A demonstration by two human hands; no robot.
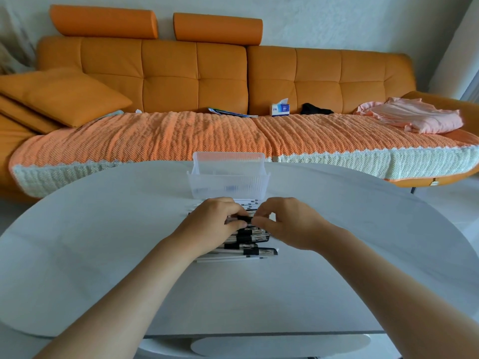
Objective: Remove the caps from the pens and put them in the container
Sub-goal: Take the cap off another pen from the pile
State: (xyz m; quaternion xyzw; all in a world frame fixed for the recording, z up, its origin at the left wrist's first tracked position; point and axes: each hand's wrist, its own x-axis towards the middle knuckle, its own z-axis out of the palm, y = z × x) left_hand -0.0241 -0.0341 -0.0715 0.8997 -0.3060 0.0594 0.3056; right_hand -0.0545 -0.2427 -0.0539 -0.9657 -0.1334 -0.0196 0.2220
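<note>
Head view. Orange sofa (197, 81) ran wide beyond the container, well apart from the work. Pale oval desk (103, 229) carried everything.

Clear ribbed container (228, 183) stood open-topped, close to the desk's far edge. Faint shapes showed through its wall; could not tell what they were. A loose stack of pens (248, 251) lay side by side just on the container's near side, cap ends to the right.

Left hand (215, 224) and right hand (290, 224) met over that stack. Left grip pinched the barrel of one pen (243, 219). Right grip pinched its far end, the cap hidden under those fingers.

Risks, as judged:
- A stiff cap giving way at once would throw the hands apart, and the cap could fly wide of the container.
- Both wrists hung low over the stack. A jerk or drag could scatter pens, and round barrels would likely roll.
- The container looked light. A push from the near side could slide it over the far edge toward the sofa.
- A bared tip could mark fingers or desk.

Room: broad desk surface lay left and right of the container. Its near side was crowded by pens, so the likeliest way in was over the near wall from above.
</note>
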